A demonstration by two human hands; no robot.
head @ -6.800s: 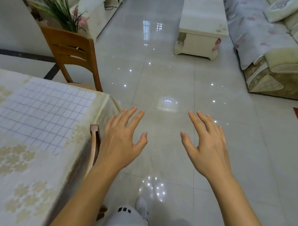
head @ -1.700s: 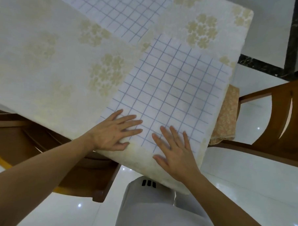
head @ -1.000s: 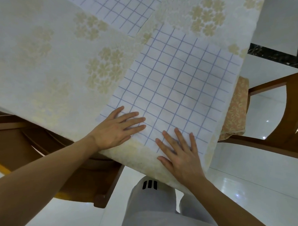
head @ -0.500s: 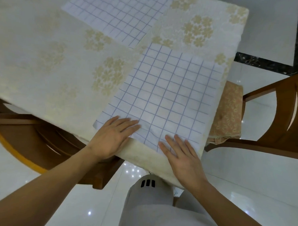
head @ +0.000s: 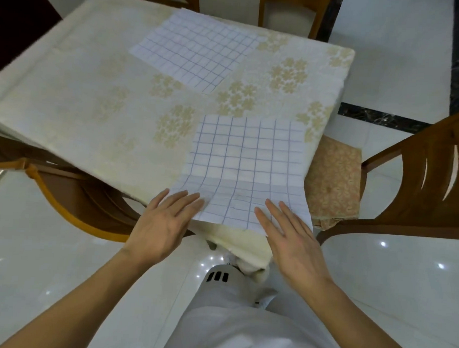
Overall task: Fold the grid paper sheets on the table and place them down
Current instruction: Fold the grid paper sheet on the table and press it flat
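Note:
Two white sheets with a blue grid lie on the table (head: 95, 94), which wears a cream floral cloth. The near grid sheet (head: 247, 159) sits at the table's front right corner, its near edge hanging past the table edge and curling up slightly. My left hand (head: 165, 223) rests flat with its fingertips on that sheet's near left corner. My right hand (head: 288, 237) lies flat over the near right corner, fingers spread. Neither hand pinches the paper. The far grid sheet (head: 197, 48) lies flat and unfolded toward the back of the table.
A wooden chair (head: 420, 177) with a patterned cushion (head: 333, 183) stands right of the table corner. Another wooden chair (head: 85, 199) is tucked under the table's left front side. More chair backs (head: 285, 10) show beyond the far edge. Glossy white floor tiles surround me.
Both hands have slid back toward me along the near sheet, pulling its near edge out over the table edge. The camera has tilted so more of the table shows.

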